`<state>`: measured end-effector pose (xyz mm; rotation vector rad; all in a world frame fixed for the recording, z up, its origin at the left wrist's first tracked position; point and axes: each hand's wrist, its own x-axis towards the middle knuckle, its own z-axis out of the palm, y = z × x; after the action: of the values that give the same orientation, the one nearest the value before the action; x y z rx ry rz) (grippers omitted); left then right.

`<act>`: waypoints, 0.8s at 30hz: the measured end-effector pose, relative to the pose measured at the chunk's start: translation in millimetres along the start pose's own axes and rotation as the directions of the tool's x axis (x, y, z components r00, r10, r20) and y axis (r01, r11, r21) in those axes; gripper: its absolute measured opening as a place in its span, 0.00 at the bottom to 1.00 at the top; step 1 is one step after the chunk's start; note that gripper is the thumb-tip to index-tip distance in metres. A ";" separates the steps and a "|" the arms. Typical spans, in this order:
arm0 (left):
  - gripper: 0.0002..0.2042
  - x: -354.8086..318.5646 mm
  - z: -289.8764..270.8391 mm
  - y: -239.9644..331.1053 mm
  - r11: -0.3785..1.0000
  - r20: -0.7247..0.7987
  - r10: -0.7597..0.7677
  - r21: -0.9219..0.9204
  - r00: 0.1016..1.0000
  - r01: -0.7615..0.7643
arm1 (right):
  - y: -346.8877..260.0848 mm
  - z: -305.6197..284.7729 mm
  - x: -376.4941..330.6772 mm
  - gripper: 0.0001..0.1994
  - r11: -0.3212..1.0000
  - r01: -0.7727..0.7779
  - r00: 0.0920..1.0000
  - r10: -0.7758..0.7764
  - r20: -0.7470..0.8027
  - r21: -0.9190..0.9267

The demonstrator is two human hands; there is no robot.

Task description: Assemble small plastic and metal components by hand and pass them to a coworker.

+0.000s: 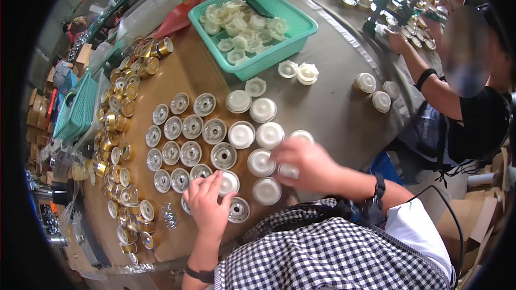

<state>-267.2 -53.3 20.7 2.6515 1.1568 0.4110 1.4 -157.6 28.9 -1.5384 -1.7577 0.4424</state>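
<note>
White plastic caps are getting pressed onto a grid of silver metal cups [191, 153] on the brown desk [333, 113], looks like mid-batch: the right-hand columns are already capped, the left ones still bare. Left hand [207, 204] lies flat, fingers loosely spread, pinning a cup in the bottom row, with a capped cup [229, 182] just off its fingertips. Right hand [303, 162] is curled over a white cap [288, 171]; can't tell how tightly the grip closes. Next I'd guess seating it squarely. Spare caps sit in the green basket [301, 24].

Brown cardboard boxes [466, 220] at lower right
</note>
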 end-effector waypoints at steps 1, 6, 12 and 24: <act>0.29 1.6 0.4 0.8 0.999 -0.011 0.025 0.026 1.000 -0.025 | 18.5 -16.2 10.1 0.18 0.994 -0.109 0.987 0.105 -0.118 -0.023; 0.30 22.1 3.9 18.3 0.999 0.036 0.051 -0.002 0.998 -0.051 | 145.1 -60.1 53.6 0.32 0.869 -0.421 0.827 0.250 -0.504 -0.261; 0.28 46.9 -23.6 41.8 0.993 -0.045 0.114 0.025 0.992 -0.113 | 182.5 -53.6 40.5 0.24 0.871 -0.369 0.917 0.285 -0.279 -0.325; 0.22 267.1 114.6 108.0 0.819 0.080 0.569 0.030 0.818 -0.573 | 107.9 -73.7 -33.4 0.21 0.573 -0.772 0.632 0.644 -0.431 -0.276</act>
<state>18.9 62.4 -9.2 2.9967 0.3187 0.3815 129.4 -181.3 -6.3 -2.5186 -0.9484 0.1728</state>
